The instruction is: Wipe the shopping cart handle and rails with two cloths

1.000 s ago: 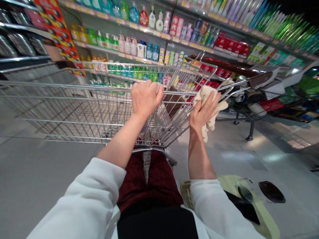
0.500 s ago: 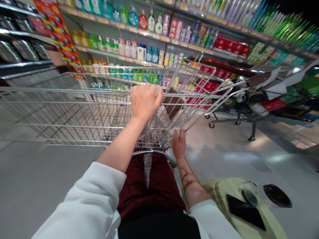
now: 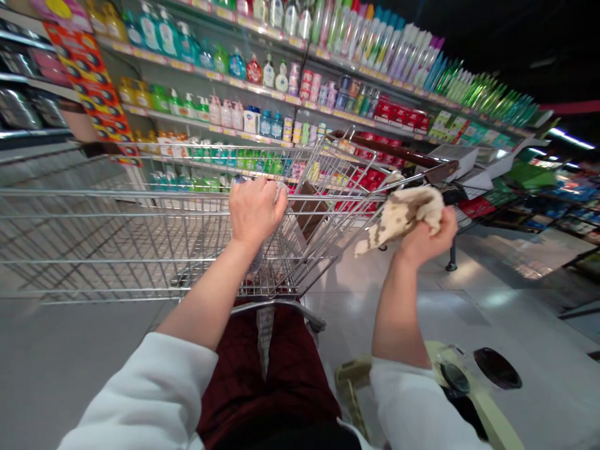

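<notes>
Fingers curled, our left hand (image 3: 255, 212) grips the rail of the shopping cart (image 3: 117, 194); just beside the cart, our right hand (image 3: 429, 236) clutches a crumpled beige cloth (image 3: 398, 217).

The right hand (image 3: 429, 234) has lifted from low beside the shopping cart (image 3: 140, 195) to above its right side, with the crumpled cloth (image 3: 400, 215) now held up and spread across the fingers. The white sleeve (image 3: 403, 400) now hides most of the phone (image 3: 464, 415), and more dark ceiling (image 3: 492, 37) shows.
</notes>
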A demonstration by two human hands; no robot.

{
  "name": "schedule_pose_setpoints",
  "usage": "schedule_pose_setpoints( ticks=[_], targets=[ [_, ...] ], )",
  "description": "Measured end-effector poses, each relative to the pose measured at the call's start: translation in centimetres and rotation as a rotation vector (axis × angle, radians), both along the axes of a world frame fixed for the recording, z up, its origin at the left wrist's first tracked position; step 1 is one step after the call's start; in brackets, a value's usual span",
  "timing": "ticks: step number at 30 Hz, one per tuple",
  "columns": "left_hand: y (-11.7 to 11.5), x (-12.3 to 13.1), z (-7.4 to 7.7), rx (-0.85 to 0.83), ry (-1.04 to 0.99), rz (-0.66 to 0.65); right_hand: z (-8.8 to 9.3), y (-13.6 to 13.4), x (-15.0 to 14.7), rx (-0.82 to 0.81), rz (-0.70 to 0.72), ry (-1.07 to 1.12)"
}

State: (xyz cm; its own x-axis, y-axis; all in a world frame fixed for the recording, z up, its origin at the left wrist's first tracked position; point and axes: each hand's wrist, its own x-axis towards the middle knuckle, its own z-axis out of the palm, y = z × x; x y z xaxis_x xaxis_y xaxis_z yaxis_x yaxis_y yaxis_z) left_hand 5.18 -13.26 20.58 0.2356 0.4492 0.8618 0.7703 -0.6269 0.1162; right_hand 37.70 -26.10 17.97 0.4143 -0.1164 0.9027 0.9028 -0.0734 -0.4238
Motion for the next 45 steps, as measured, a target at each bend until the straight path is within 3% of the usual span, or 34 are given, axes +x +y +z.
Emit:
schedule_pose_setpoints(
  ticks=[1,2,3,4,6,9,14,22,25,28,33,36,39,42,45],
  targets=[
    [0.0,0.0,0.0,0.008,0.003,0.006,2.9,0.4,0.9,0.074,-0.07,-0.012],
    [0.1,0.0,0.0,0.017,0.008,0.014,5.3,1.0,1.4,0.046,-0.107,-0.054],
    [0.1,0.0,0.0,0.025,0.013,0.021,7.3,1.6,1.7,-0.081,-0.119,-0.103],
    [0.1,0.0,0.0,0.032,0.017,0.025,8.8,2.3,1.7,-0.231,-0.124,-0.144],
    [0.1,-0.1,0.0,0.04,0.024,0.028,10.3,3.5,1.3,-0.343,-0.123,-0.186],
    [-0.1,-0.1,0.1,0.043,0.031,0.035,10.1,4.0,0.7,-0.388,-0.114,-0.233],
    [-0.3,0.0,0.1,-0.002,0.002,0.012,9.0,2.0,-0.8,-0.466,-0.05,-0.374],
    [0.0,0.0,0.1,0.062,0.037,0.056,5.5,3.7,-7.4,-0.676,0.077,-0.745],
    [0.0,-0.3,0.1,0.082,0.066,0.052,6.1,3.9,-6.4,-0.744,0.058,-0.895],
    [0.0,-0.4,0.2,0.095,0.091,0.059,8.2,3.2,-3.5,-0.819,0.019,-0.973],
    [0.0,-0.2,0.1,0.104,0.089,0.068,12.1,1.5,1.5,-0.816,-0.254,-0.82],
    [0.1,-0.1,0.0,0.081,0.058,0.04,15.3,0.8,3.0,-0.858,-0.398,-0.6],
    [0.1,0.0,-0.1,0.069,0.037,0.039,18.7,1.0,3.5,-0.781,-0.515,-0.339],
    [0.1,-0.1,-0.1,0.086,0.048,0.068,20.9,2.3,3.5,-0.947,-0.388,-0.117],
    [0.2,-0.3,0.0,0.1,0.075,0.081,21.4,3.7,3.4,-1.208,-0.273,0.116]
  ],
)
